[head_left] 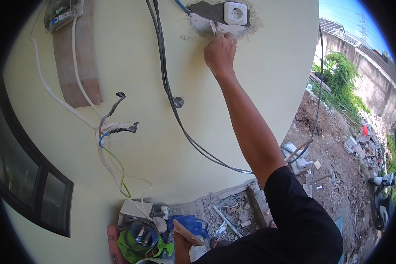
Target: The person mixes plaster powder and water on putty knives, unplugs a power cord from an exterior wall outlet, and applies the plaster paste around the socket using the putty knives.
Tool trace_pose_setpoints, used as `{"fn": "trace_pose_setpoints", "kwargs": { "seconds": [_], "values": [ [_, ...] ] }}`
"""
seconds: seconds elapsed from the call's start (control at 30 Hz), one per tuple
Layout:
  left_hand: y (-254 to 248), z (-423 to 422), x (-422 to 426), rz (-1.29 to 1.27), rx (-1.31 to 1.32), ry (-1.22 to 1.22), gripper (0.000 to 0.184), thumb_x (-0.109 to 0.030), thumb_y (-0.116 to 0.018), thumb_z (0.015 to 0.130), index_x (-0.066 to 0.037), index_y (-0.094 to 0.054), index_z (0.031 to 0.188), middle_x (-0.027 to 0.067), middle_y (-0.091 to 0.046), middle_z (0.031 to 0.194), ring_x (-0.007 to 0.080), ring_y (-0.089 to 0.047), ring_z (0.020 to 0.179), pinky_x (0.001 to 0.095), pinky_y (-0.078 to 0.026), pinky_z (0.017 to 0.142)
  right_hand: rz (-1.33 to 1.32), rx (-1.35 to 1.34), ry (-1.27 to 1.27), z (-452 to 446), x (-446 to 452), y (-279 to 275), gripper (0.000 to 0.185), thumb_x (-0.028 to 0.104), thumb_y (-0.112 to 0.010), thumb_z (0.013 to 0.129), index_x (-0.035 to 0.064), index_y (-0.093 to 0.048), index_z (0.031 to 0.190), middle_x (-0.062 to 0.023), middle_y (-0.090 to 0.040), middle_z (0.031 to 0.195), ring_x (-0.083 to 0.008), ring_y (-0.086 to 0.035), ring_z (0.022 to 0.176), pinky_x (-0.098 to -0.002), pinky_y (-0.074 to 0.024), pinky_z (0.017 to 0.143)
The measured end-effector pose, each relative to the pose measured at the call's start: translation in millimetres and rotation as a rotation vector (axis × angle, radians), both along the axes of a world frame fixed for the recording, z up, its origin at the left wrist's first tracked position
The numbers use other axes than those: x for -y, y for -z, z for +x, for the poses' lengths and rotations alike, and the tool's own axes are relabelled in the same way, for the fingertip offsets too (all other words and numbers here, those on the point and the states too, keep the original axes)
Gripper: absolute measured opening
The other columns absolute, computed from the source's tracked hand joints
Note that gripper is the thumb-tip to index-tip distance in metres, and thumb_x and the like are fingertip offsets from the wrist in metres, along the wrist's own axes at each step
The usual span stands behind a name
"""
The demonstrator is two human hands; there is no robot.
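Note:
My right hand (221, 52) is raised high against the pale yellow wall, fingers closed around a putty knife (213, 27) whose handle is mostly hidden. The blade touches a patch of light filler (200, 23) on the wall. Just to the right of it sits a white socket (235, 13), with dark, rough plaster around it. Low in the view, my left hand (181, 243) grips a small flat board (188, 232), held tilted; its fingers are partly hidden.
Black cables (165, 75) hang down the wall. Loose taped wires (119, 127) stick out at left, below a meter box (62, 15). A green bag (134, 246), a blue cloth (187, 223) and rubble (237, 211) lie at the wall's foot. A scooter (383, 198) stands far right.

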State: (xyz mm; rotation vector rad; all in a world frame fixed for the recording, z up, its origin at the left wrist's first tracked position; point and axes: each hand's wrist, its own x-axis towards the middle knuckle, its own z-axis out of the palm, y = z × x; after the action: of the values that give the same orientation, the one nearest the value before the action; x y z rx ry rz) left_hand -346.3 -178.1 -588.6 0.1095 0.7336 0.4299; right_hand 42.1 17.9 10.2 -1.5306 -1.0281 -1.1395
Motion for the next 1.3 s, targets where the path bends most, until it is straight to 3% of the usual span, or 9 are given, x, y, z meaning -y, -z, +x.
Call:
{"fn": "trace_pose_setpoints", "kwargs": {
  "seconds": [0.13,0.2,0.4,0.53,0.7,0.8,1.07,1.23,1.3],
  "values": [
    [29.4,4.5,-3.6,0.047,0.069,-0.188,0.061,-0.06,-0.04,0.09,-0.015,-0.042,0.131,0.0128,-0.05,0.122,0.0331,-0.051,0.107,0.0504,-0.043,0.088,-0.058,0.116,-0.107,-20.5,1.3,3.6,0.028,0.001,-0.051,0.074,-0.008,-0.06,0.099,-0.0244,-0.057,0.09,-0.0384,-0.052,0.089,-0.0444,-0.0418,0.084],
    [-36.5,14.1,6.6,0.297,-0.224,-0.124,0.071,-0.07,-0.033,0.087,-0.02,-0.034,0.137,0.0101,-0.047,0.128,0.0318,-0.049,0.11,0.0503,-0.042,0.089,0.068,0.197,-0.114,-15.6,6.3,-1.6,0.029,0.002,-0.051,0.075,-0.0065,-0.06,0.101,-0.0238,-0.057,0.092,-0.0379,-0.052,0.09,-0.0442,-0.0418,0.084],
    [-55.4,11.5,10.3,0.125,-0.233,-0.159,0.072,-0.071,-0.027,0.087,-0.022,-0.032,0.14,0.0094,-0.042,0.134,0.032,-0.045,0.117,0.0505,-0.04,0.092,-0.016,0.209,-0.056,-17.7,-9.8,-26.8,0.028,0.002,-0.05,0.075,-0.0048,-0.062,0.099,-0.0225,-0.059,0.092,-0.0368,-0.054,0.09,-0.0431,-0.0426,0.084],
    [0.4,2.9,11.7,0.105,-0.14,-0.23,0.072,-0.07,-0.027,0.088,-0.023,-0.03,0.141,0.0094,-0.04,0.137,0.0323,-0.043,0.119,0.0501,-0.039,0.094,-0.09,0.384,-0.131,-33.1,-4.8,-19.6,0.015,0.004,-0.052,0.074,-0.0029,-0.061,0.084,-0.0164,-0.059,0.078,-0.0289,-0.053,0.087,-0.0361,-0.0396,0.081],
    [-8.5,12.4,4.4,0.138,-0.108,-0.197,0.068,-0.07,-0.028,0.088,-0.023,-0.035,0.136,0.0085,-0.043,0.132,0.0305,-0.046,0.114,0.0487,-0.041,0.091,-0.02,0.565,0.081,-13.1,-15.0,-28.9,0.028,0.007,-0.055,0.076,0.0024,-0.061,0.103,-0.0126,-0.054,0.099,-0.0274,-0.051,0.088,-0.0355,-0.0438,0.074],
    [-18.9,11.7,7.9,0.082,-0.143,-0.225,0.064,-0.07,-0.031,0.087,-0.024,-0.039,0.13,0.007,-0.047,0.122,0.0289,-0.05,0.107,0.0478,-0.043,0.086,0.021,0.712,0.162,-4.2,-21.0,-35.6,0.032,0.01,-0.056,0.077,0.0043,-0.061,0.108,-0.0096,-0.054,0.098,-0.0252,-0.051,0.088,-0.0342,-0.0433,0.074],
    [44.9,-7.6,22.9,0.093,-0.053,-0.306,0.061,-0.07,-0.036,0.086,-0.025,-0.042,0.127,0.0061,-0.05,0.114,0.0283,-0.052,0.103,0.048,-0.045,0.083,-0.027,0.871,0.148,25.7,-30.7,-44.6,0.045,0.006,-0.058,0.074,0.0078,-0.058,0.119,-0.0064,-0.055,0.108,-0.0236,-0.052,0.096,-0.036,-0.0429,0.08],
    [58.0,-4.7,13.4,0.097,-0.137,-0.279,0.061,-0.069,-0.035,0.087,-0.024,-0.044,0.126,0.0052,-0.052,0.115,0.0284,-0.052,0.104,0.0481,-0.045,0.085,-0.118,0.871,0.109,21.1,-24.3,-31.2,0.036,0.008,-0.058,0.075,0.0054,-0.06,0.111,-0.005,-0.056,0.105,-0.0207,-0.053,0.094,-0.0347,-0.0436,0.078],
    [25.7,8.0,7.5,0.121,-0.116,-0.269,0.059,-0.067,-0.034,0.088,-0.023,-0.044,0.126,0.0048,-0.053,0.115,0.0281,-0.052,0.105,0.0476,-0.045,0.086,-0.19,0.872,0.114,12.6,-12.1,-23.1,0.026,0.01,-0.058,0.078,0.0054,-0.062,0.103,-0.0037,-0.056,0.1,-0.0189,-0.054,0.092,-0.0333,-0.0438,0.076]
  ]
}}
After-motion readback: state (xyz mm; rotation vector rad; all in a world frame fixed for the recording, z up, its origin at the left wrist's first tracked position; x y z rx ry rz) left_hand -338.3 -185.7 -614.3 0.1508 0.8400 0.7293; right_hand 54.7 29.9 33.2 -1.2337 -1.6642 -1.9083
